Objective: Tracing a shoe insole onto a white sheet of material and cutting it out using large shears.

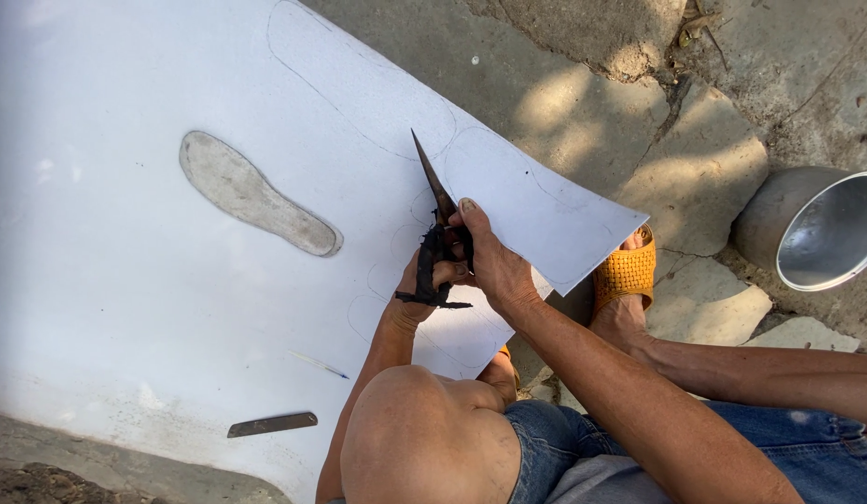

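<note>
- Right hand (485, 257) closed on the sheet's near-right edge, thumb on top, pinching it up off the ground.
- Left hand (424, 285) closed around the black-wrapped handles of the scissors (438, 219); blades look shut or nearly so, tips pointing away across the sheet.
- White sheet (125, 280) lies on the stone ground (583, 103), its right corner curled up over the foot in the orange sandal (626, 273). Faint sole outlines are drawn on it near the scissors.
- Grey sole template (256, 198) sits loose toward the sheet's middle-left; flat metal blade (272, 425) and a thin pen (319, 365) near its bottom edge.
- Metal pot (816, 229) on the ground, well apart to the right.
- Risks, my read: right thumb sits just beside the blades, so a slip could nick it; the lifted, curling sheet could buckle and pull a cut off the drawn line; faint outlines are easy to lose in the glare.
</note>
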